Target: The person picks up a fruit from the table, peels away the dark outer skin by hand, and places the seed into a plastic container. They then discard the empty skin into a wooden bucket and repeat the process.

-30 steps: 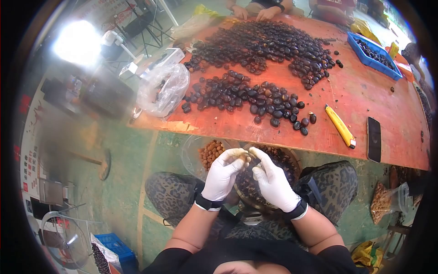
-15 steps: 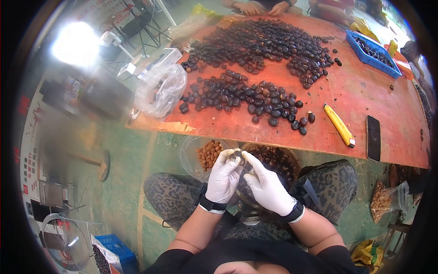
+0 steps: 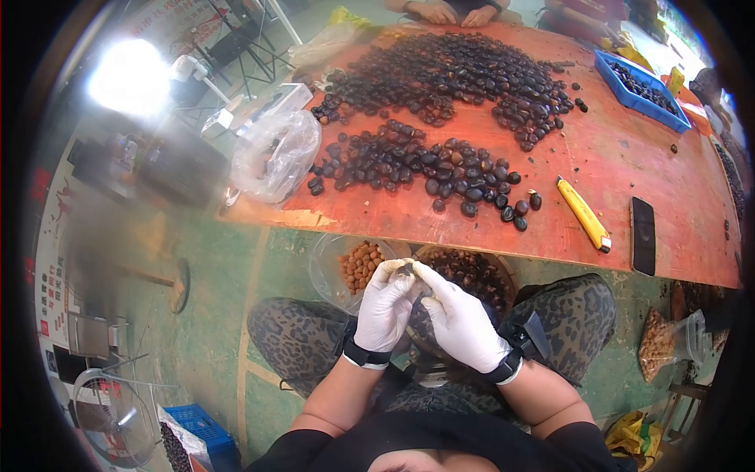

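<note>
My left hand [image 3: 384, 313] and my right hand [image 3: 465, 324], both in white gloves, meet over my lap. Their fingertips are closed around a small dark-shelled nut [image 3: 405, 269], mostly covered by the fingers. Just beyond the left hand is a clear bowl [image 3: 316, 274] with tan kernels [image 3: 362, 264] in it. Behind the right hand, a round container [image 3: 512, 277] holds dark broken shells [image 3: 472, 275], partly hidden by that hand.
On the red table [image 3: 629, 165] lie a large pile of dark nuts [image 3: 456, 71], a plastic bag [image 3: 277, 157], a yellow utility knife [image 3: 583, 212], a phone [image 3: 643, 236] and a blue tray [image 3: 621, 96]. Another person's hands [image 3: 452, 13] rest at the far edge.
My fingertips have shifted slightly around the nut, and less of it shows between them. Both hands stay in nearly the same place.
</note>
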The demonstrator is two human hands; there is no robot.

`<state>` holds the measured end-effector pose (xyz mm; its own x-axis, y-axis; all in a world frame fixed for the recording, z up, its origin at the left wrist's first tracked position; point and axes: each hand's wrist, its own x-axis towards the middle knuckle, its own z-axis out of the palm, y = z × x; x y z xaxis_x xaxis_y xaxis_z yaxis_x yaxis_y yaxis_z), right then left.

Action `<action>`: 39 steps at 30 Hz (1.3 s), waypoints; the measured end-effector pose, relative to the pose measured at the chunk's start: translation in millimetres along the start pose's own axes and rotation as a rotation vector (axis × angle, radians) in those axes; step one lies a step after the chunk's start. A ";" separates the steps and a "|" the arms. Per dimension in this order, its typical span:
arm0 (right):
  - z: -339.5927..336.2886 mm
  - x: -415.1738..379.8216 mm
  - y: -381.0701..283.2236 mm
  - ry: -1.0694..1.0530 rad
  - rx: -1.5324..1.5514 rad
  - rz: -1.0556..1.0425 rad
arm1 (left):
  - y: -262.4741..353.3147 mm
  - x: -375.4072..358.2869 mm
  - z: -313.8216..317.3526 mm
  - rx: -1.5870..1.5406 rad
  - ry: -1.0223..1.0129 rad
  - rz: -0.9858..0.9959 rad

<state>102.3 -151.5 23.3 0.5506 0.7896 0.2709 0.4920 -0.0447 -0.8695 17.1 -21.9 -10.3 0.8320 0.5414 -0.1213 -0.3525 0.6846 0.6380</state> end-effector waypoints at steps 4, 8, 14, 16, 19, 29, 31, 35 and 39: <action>3.7 2.2 5.9 0.056 0.095 -0.018 | 0.1 0.0 -2.2 0.088 -0.049 0.030; 1.1 2.9 2.6 0.035 0.263 0.093 | 8.2 -1.8 5.5 0.139 -0.044 0.029; 2.0 2.5 0.3 -0.063 0.567 0.396 | 19.9 1.3 -1.9 0.231 -0.021 -0.050; 2.4 4.8 0.9 -0.041 0.571 0.408 | 23.8 2.1 -3.1 0.227 -0.011 -0.090; -2.3 7.5 8.4 0.008 0.519 0.384 | 28.3 -0.4 -2.2 0.198 0.017 -0.160; -10.3 9.3 5.2 -0.022 0.230 0.297 | 40.6 2.8 -19.5 0.750 0.195 0.115; -11.4 8.8 11.0 -0.018 0.102 0.188 | 51.8 15.4 -38.1 1.221 0.230 0.481; -6.4 4.5 25.7 -0.043 -0.209 0.030 | 83.7 46.0 -35.0 1.498 0.382 0.718; -1.7 0.1 28.5 -0.139 -0.435 0.064 | 102.1 95.3 -22.1 1.836 0.455 0.868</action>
<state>117.5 -153.7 -0.7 0.5080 0.8503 0.1380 0.7133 -0.3254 -0.6208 50.9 110.3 26.4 0.4812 0.6341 0.6053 0.4710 -0.7694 0.4316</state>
